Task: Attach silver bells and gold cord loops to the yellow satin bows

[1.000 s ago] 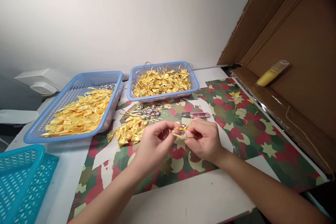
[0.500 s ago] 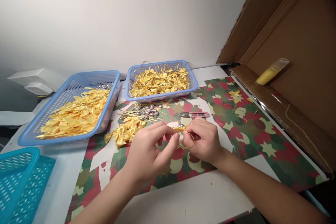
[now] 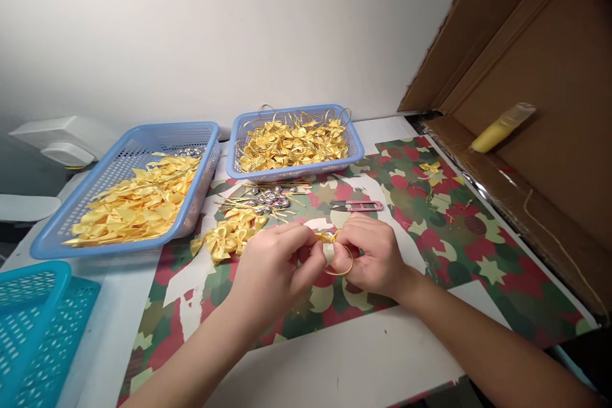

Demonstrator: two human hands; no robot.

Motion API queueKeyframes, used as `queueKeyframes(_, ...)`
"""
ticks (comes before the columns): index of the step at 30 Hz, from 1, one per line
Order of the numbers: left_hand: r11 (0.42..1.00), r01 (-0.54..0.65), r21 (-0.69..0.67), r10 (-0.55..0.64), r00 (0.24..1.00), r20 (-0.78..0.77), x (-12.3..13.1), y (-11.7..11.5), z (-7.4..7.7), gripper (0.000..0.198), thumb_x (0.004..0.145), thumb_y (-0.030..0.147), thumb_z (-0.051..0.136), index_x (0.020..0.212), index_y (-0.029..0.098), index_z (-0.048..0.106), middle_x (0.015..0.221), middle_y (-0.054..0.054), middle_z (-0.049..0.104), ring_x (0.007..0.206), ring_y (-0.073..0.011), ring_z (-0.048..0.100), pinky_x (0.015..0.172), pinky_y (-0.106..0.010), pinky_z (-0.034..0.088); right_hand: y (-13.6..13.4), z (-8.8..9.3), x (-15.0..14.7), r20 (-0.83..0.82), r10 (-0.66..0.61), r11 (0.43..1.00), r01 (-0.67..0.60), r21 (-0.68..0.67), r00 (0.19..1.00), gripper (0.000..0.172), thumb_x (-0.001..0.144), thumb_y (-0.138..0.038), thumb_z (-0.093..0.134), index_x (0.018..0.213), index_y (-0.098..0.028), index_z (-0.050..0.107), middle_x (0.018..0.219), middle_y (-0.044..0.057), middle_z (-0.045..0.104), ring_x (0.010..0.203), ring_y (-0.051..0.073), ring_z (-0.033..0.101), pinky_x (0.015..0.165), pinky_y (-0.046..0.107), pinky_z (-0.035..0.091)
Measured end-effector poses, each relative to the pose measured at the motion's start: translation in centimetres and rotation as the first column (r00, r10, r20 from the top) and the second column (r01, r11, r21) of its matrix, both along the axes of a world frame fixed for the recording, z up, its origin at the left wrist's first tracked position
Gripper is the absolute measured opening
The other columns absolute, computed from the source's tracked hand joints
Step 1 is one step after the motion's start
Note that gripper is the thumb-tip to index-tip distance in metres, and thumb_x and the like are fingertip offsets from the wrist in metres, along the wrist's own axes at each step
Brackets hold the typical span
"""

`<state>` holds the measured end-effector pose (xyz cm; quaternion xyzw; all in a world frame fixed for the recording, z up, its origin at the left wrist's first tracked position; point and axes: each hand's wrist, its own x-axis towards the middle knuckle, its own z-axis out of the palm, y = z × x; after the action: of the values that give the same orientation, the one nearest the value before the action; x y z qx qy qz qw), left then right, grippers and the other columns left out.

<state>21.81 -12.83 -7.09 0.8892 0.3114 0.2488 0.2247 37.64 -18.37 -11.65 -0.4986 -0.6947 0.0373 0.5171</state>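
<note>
My left hand point(image 3: 275, 271) and my right hand point(image 3: 370, 255) meet over the patterned paper, both pinched on one small yellow bow with a gold loop point(image 3: 335, 252). The loop hangs below my right thumb. A pile of loose yellow bows point(image 3: 229, 236) lies just left of my left hand. Silver bells with gold cords point(image 3: 268, 199) lie behind them. Small pink snips point(image 3: 356, 206) rest right behind my right hand.
A blue basket point(image 3: 203, 194) of plain bows stands at the left, and a smaller blue basket point(image 3: 296, 171) of looped bows at the back. A teal basket point(image 3: 33, 319) sits at the near left. A cardboard box point(image 3: 540, 76) with a yellow tube point(image 3: 500, 127) rises on the right.
My hands have drawn closer together and the bow has turned, so the gold loop now hangs down instead of lying flat between my fingers.
</note>
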Motion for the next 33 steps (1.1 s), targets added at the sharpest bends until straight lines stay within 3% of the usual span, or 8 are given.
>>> queueKeyframes(7, 1.0, -0.011, -0.028, 0.011, 1.0, 0.003, -0.1, 0.1, 0.0, 0.025, 0.081, 0.017, 0.051, 0.057, 0.017, 0.048, 0.053, 0.004, 0.048, 0.049, -0.0086, 0.04, 0.049, -0.022, 0.029, 0.0, 0.0, 0.1, 0.0, 0.009, 1.0, -0.009, -0.004, 1.0, 0.026, 0.076, -0.009, 0.049, 0.059, -0.022, 0.034, 0.052, -0.006, 0.031, 0.051, 0.01, 0.03, 0.052, 0.025, 0.03)
queueKeyframes(12, 0.962, -0.01, -0.271, -0.003, 0.999, -0.049, -0.3, 0.7, 0.5, 0.015, 0.083, 0.03, 0.055, 0.073, 0.019, 0.052, 0.068, 0.001, 0.056, 0.062, -0.0128, 0.051, 0.054, -0.024, 0.038, 0.3, 0.1, 0.8, 0.026, 0.065, 0.997, -0.063, -0.048, 0.998, 0.024, 0.076, -0.01, 0.047, 0.059, -0.022, 0.036, 0.052, -0.006, 0.033, 0.051, 0.01, 0.03, 0.054, 0.025, 0.03)
queueKeyframes(17, 0.793, 0.043, -0.608, -0.034, 0.999, 0.026, -0.4, 1.1, 0.8, 0.018, 0.088, 0.038, 0.055, 0.089, 0.021, 0.05, 0.076, 0.001, 0.061, 0.066, -0.0134, 0.056, 0.053, -0.023, 0.043, 0.5, 0.4, 1.7, 0.153, 0.166, 0.984, -0.154, -0.092, 0.974, 0.021, 0.078, -0.01, 0.046, 0.061, -0.021, 0.037, 0.055, -0.005, 0.04, 0.055, 0.011, 0.034, 0.059, 0.027, 0.03)
queueKeyframes(21, 0.695, 0.12, -0.709, -0.094, 0.993, 0.075, -0.4, 1.0, 0.4, 0.017, 0.084, 0.023, 0.059, 0.096, 0.022, 0.048, 0.073, 0.003, 0.063, 0.062, -0.012, 0.054, 0.056, -0.023, 0.042, 0.7, 0.5, 2.0, 0.185, 0.226, 0.967, -0.198, -0.158, 0.956, 0.02, 0.081, -0.011, 0.044, 0.064, -0.021, 0.039, 0.057, -0.005, 0.043, 0.057, 0.011, 0.037, 0.061, 0.028, 0.028)
queueKeyframes(26, 0.564, 0.152, -0.811, 0.004, 0.983, 0.186, -0.2, 1.2, -0.7, 0.019, 0.085, 0.022, 0.062, 0.096, 0.022, 0.047, 0.063, 0.006, 0.057, 0.055, -0.0085, 0.048, 0.053, -0.019, 0.037, 0.9, 0.8, 3.2, 0.122, 0.224, 0.94, -0.181, -0.289, 0.967, 0.013, 0.089, -0.017, 0.048, 0.077, -0.02, 0.051, 0.066, -0.004, 0.054, 0.064, 0.012, 0.046, 0.068, 0.029, 0.032)
queueKeyframes(29, 0.448, 0.15, -0.881, 0.091, 0.973, 0.212, 0.0, 1.4, -1.2, 0.022, 0.085, 0.026, 0.063, 0.096, 0.024, 0.044, 0.061, 0.007, 0.057, 0.055, -0.0099, 0.054, 0.053, -0.019, 0.041, 1.1, 0.6, 4.8, 0.157, 0.087, 0.92, -0.019, -0.391, 0.984, 0.003, 0.087, -0.022, 0.056, 0.085, -0.021, 0.054, 0.078, 0.0, 0.06, 0.076, 0.017, 0.053, 0.075, 0.032, 0.038)
queueKeyframes(33, 0.319, 0.179, -0.93, 0.15, 0.96, 0.237, 0.3, 1.5, -1.7, 0.026, 0.083, 0.024, 0.065, 0.093, 0.024, 0.041, 0.068, 0.003, 0.068, 0.051, -0.0101, 0.059, 0.053, -0.021, 0.047, 1.5, -0.3, 6.6, 0.437, -0.074, 0.783, 0.323, -0.531, 0.896, 0.018, 0.084, -0.032, 0.066, 0.096, -0.023, 0.058, 0.104, 0.007, 0.064, 0.099, 0.028, 0.054, 0.084, 0.041, 0.041)
